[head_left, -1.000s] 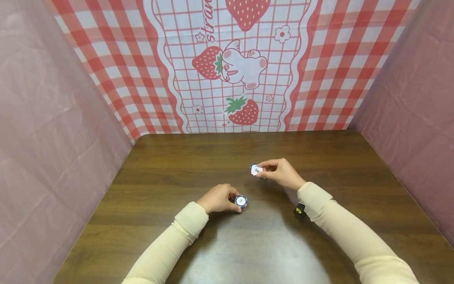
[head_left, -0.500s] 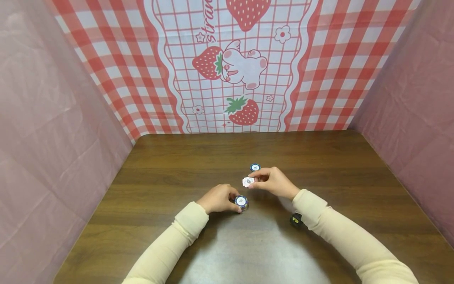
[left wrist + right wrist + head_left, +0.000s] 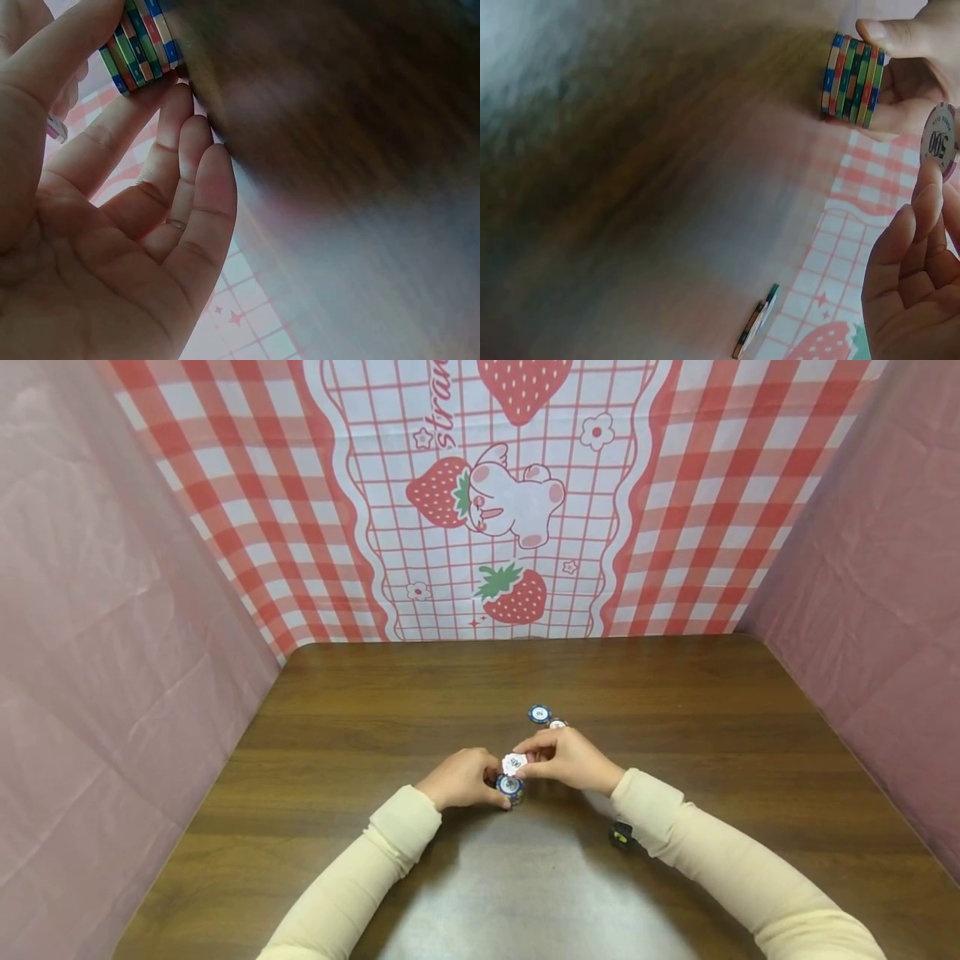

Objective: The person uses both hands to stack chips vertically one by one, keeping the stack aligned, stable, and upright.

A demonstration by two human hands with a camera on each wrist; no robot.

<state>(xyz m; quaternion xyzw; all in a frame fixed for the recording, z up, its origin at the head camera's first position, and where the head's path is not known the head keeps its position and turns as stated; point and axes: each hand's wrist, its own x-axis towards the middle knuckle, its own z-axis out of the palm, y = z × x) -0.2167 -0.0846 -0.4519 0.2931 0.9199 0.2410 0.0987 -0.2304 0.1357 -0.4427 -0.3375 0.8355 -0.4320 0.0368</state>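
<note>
In the head view my left hand point(image 3: 457, 779) steadies a stack of poker chips point(image 3: 509, 787) standing on the table, thumb on the near side and forefinger on the far side. The left wrist view shows the chip stack point(image 3: 142, 46) edge-on, with blue, green and red-orange edges; the other fingers reach out beside it. My right hand point(image 3: 573, 760) pinches a single white-faced poker chip point(image 3: 513, 764) just above the stack's far edge. "500" is readable on that poker chip point(image 3: 937, 142) in the right wrist view. Whether it touches the stack cannot be told.
Beyond my right hand, a blue-edged poker chip point(image 3: 540, 714) lies on the brown wooden table point(image 3: 360, 693), with another chip point(image 3: 557, 724) partly hidden by the hand. A checked strawberry cloth point(image 3: 495, 593) hangs behind the table; pink cloth point(image 3: 112, 652) hangs at both sides.
My right hand has brought the pinched chip left and nearer, from beside the loose chips to over the stack. The loose chips have come into view behind it. My left hand stays put.
</note>
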